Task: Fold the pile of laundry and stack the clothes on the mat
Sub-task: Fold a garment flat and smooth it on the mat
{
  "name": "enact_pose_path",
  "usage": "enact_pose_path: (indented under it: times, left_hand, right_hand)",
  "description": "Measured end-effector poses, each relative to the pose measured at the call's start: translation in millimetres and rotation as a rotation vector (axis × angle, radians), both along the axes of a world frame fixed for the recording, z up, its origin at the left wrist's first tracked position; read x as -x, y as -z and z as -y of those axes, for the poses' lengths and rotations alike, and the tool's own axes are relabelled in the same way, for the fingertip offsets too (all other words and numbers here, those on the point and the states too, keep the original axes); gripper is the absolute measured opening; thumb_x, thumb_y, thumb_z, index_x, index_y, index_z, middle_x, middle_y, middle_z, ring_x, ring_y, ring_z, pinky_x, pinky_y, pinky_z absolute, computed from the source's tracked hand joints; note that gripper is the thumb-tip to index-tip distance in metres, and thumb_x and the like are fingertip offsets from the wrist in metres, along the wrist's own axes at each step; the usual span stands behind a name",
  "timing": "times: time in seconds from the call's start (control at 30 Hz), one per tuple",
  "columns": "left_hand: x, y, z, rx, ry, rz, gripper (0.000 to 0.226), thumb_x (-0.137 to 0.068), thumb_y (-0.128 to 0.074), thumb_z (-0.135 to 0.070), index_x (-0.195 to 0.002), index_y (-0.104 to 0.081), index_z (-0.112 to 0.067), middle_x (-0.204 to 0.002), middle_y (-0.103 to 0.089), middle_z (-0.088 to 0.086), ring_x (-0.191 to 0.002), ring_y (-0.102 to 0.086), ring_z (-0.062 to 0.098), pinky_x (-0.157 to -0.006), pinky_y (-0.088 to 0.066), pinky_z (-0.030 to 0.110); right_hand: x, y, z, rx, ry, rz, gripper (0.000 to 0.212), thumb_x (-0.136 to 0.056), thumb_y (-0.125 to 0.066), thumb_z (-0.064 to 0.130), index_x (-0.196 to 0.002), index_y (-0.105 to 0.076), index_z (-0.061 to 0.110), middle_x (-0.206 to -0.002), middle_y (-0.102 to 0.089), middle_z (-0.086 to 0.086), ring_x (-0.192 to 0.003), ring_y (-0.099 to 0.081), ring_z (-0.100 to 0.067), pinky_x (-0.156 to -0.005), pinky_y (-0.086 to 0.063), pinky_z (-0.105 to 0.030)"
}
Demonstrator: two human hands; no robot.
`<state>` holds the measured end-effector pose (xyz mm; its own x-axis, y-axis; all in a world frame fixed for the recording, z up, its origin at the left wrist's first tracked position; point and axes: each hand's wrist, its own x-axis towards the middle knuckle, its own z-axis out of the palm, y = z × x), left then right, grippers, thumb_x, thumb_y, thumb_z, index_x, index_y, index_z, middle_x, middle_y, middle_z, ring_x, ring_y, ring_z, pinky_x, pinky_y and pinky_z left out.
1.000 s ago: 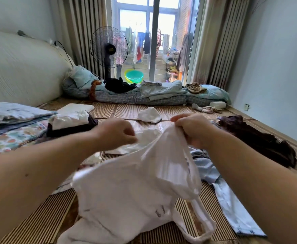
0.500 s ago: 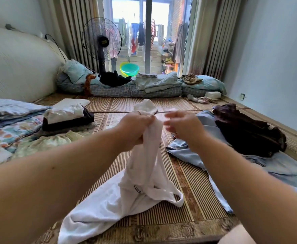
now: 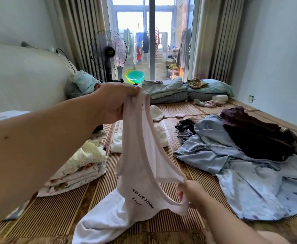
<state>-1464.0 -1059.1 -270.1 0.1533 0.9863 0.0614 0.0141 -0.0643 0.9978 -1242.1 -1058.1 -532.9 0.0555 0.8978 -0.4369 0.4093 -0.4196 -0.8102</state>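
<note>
left hand (image 3: 114, 103): grips white tank top (image 3: 140, 173) straps, raised
right hand (image 3: 190, 194): pinches armhole edge
mat (image 3: 56, 215): hem drags on it, between folded stack (image 3: 80, 166) and blue garment (image 3: 232, 164)

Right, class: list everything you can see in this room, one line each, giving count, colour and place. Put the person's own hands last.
white vest: one, white with black lettering, held up at centre, its hem on the mat
woven mat: one, brown striped, covering the floor
folded stack: one, cream and floral, left
blue garment: one, light blue, spread out at right
dark garment: one, maroon, on the blue garment
fan: one, black, by the window
basin: one, green, behind the fan
left hand: grips the vest's top
right hand: pinches a strap
</note>
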Motion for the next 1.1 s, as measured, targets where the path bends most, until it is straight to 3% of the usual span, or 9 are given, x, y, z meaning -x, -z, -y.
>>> enact_pose_path:
  times: [0.1, 0.23, 0.47, 0.57, 0.63, 0.77, 0.87, 0.97, 1.1]
  left_hand:
    - [23, 0, -10, -0.003, -0.071, -0.081, 0.018, -0.101, -0.044, -0.013, -0.099, -0.062, -0.015, -0.077, -0.063, 0.002, -0.055, -0.060, 0.010, -0.050, -0.052, 0.020]
    - [58, 5, -27, 0.072, -0.161, -0.216, 0.022, -0.101, -0.043, -0.010, -0.111, -0.057, -0.023, -0.085, -0.059, 0.005, -0.066, -0.058, 0.016, -0.056, -0.052, 0.029]
    - [86, -32, -49, 0.024, -0.292, -0.160, 0.020, -0.100, -0.048, -0.008, -0.116, -0.058, -0.009, -0.107, -0.060, 0.015, -0.085, -0.060, 0.025, -0.077, -0.053, 0.039]
    - [89, -55, -52, 0.009, -0.372, -0.136, 0.010, -0.099, -0.051, -0.010, -0.091, -0.056, -0.009, -0.082, -0.058, 0.012, -0.067, -0.058, 0.024, -0.062, -0.056, 0.042]
    - [93, -66, -55, -0.052, -0.424, -0.112, 0.009, -0.098, -0.052, -0.005, -0.091, -0.053, -0.010, -0.082, -0.053, 0.010, -0.066, -0.055, 0.021, -0.056, -0.054, 0.034]
    - [105, -68, -56, -0.092, -0.299, -0.192, 0.024, -0.096, -0.052, 0.002, -0.119, -0.053, -0.007, -0.100, -0.057, 0.017, -0.086, -0.059, 0.029, -0.086, -0.054, 0.050]
    - [108, -61, -56, -0.124, -0.373, -0.410, 0.009, -0.094, -0.060, -0.004, -0.101, -0.065, -0.001, -0.088, -0.065, 0.021, -0.063, -0.064, 0.025, -0.053, -0.056, 0.030]
    - [113, -56, -58, -0.149, -0.447, -0.496, 0.013, -0.093, -0.061, -0.006, -0.098, -0.066, 0.006, -0.083, -0.061, 0.018, -0.062, -0.057, 0.022, -0.039, -0.048, 0.018]
    - [111, -55, -60, -0.067, -0.365, -0.248, 0.021, -0.099, -0.054, -0.017, -0.108, -0.056, 0.002, -0.101, -0.058, 0.024, -0.087, -0.061, 0.033, -0.084, -0.057, 0.045]
  right_hand:
    - [-13, -52, -8, 0.040, 0.080, -0.530, 0.008, -0.091, -0.056, 0.011, -0.091, -0.059, 0.004, -0.059, -0.055, -0.003, -0.049, -0.051, -0.014, -0.054, -0.045, -0.025]
    - [-27, -151, -21, -0.158, 0.074, -0.771, 0.012, -0.093, -0.054, 0.016, -0.082, -0.057, 0.013, -0.058, -0.050, -0.002, -0.053, -0.046, -0.014, -0.068, -0.046, -0.033]
    - [-29, -296, -31, -0.497, -0.036, -0.750, 0.002, -0.082, -0.063, 0.014, -0.082, -0.062, 0.013, -0.066, -0.070, -0.004, -0.056, -0.068, -0.015, -0.051, -0.056, -0.027]
    - [-29, -332, -40, -0.724, 0.022, -0.623, 0.023, -0.081, -0.067, -0.001, -0.094, -0.061, 0.017, -0.070, -0.073, -0.003, -0.063, -0.071, -0.015, -0.056, -0.057, -0.028]
    - [-26, -344, -44, -0.832, -0.018, -0.444, 0.026, -0.077, -0.072, -0.001, -0.095, -0.069, 0.017, -0.087, -0.073, -0.005, -0.076, -0.071, -0.017, -0.062, -0.057, -0.024]
    - [-19, -347, -50, -1.104, -0.029, 0.216, 0.020, -0.080, -0.077, 0.015, -0.100, -0.075, 0.017, -0.087, -0.068, 0.005, -0.077, -0.063, -0.006, -0.066, -0.047, -0.016]
    - [-24, -347, -51, -1.149, -0.028, 0.676, 0.016, -0.086, -0.072, 0.030, -0.089, -0.075, 0.014, -0.075, -0.064, 0.002, -0.067, -0.055, -0.008, -0.057, -0.037, -0.019]
    - [-35, -349, -49, -0.977, -0.040, 0.334, 0.022, -0.085, -0.072, 0.032, -0.082, -0.069, 0.011, -0.078, -0.064, -0.006, -0.077, -0.061, -0.023, -0.072, -0.054, -0.038]
    - [-35, -347, -52, -0.817, 0.007, -0.079, 0.028, -0.084, -0.071, 0.030, -0.084, -0.059, 0.005, -0.084, -0.063, -0.013, -0.083, -0.064, -0.030, -0.083, -0.055, -0.049]
